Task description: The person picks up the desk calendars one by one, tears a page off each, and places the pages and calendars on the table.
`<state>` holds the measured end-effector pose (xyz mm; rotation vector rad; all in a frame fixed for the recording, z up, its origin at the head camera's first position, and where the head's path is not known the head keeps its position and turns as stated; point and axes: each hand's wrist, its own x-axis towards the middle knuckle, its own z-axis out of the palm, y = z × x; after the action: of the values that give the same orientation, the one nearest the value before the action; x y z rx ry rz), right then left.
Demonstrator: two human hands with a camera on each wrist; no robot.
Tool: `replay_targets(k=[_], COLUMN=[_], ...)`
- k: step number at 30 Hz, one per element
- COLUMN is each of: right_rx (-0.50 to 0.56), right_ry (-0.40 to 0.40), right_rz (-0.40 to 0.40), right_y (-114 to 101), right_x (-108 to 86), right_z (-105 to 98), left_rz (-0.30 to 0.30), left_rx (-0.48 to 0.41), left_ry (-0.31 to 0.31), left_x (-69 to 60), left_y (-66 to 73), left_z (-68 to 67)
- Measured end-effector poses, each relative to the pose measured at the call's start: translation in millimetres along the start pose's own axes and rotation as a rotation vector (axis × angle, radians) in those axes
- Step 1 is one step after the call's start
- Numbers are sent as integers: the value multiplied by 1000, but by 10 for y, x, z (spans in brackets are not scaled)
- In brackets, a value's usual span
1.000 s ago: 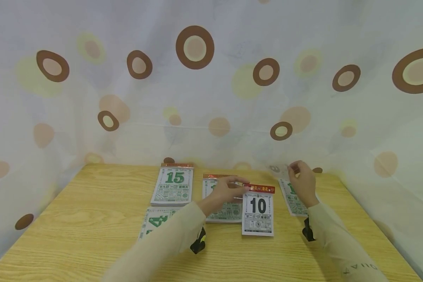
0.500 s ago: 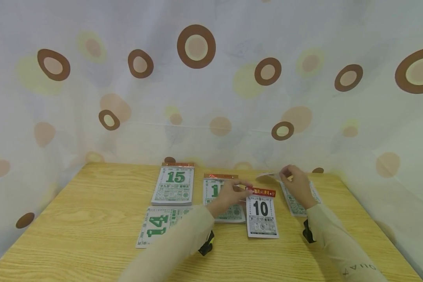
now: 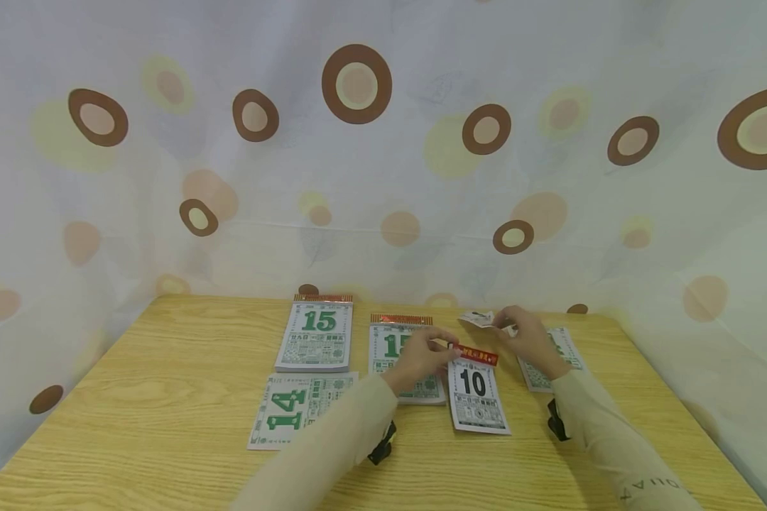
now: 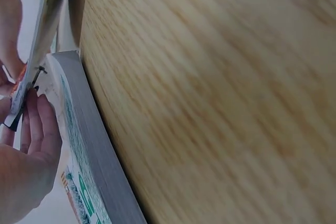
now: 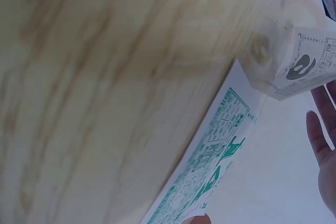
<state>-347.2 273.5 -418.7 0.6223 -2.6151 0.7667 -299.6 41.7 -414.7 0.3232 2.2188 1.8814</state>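
Note:
In the head view my left hand [image 3: 418, 362] pinches a small tear-off calendar [image 3: 476, 397] at its red header, between thumb and fingertips. The calendar shows a black 10 and hangs slightly tilted. My right hand [image 3: 529, 341] pinches a loose, bent calendar sheet [image 3: 476, 319] behind it. A black numeral shows on that sheet [image 5: 315, 69] in the right wrist view. The left wrist view has my left hand [image 4: 31, 156] beside the small calendar [image 4: 38, 51], seen almost edge-on. Below the right hand lies a sheet with green print [image 3: 552, 362], partly covered.
A thick calendar with a green 15 [image 3: 316, 337] lies at the back left of the wooden table [image 3: 166, 383]. Beside it, another green calendar [image 3: 386, 355] is partly behind my left hand. A sideways green 14 sheet [image 3: 287, 411] lies in front. A spotted cloth [image 3: 383, 177] hangs behind.
My right hand has moved down and left, bringing the loose sheet lower. The left hand has shifted a little right and down, and the small calendar's lower end has swung right.

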Motion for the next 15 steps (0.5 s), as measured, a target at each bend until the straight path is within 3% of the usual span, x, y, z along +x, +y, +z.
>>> replay_targets(k=[15], right_rx=[57], right_ry=[-214], right_rz=[-23], right_y=[-42], right_x=[17], right_z=[47], left_rz=[52], left_rx=[242], left_ry=[51], left_x=[6], left_y=[-23], left_z=[8])
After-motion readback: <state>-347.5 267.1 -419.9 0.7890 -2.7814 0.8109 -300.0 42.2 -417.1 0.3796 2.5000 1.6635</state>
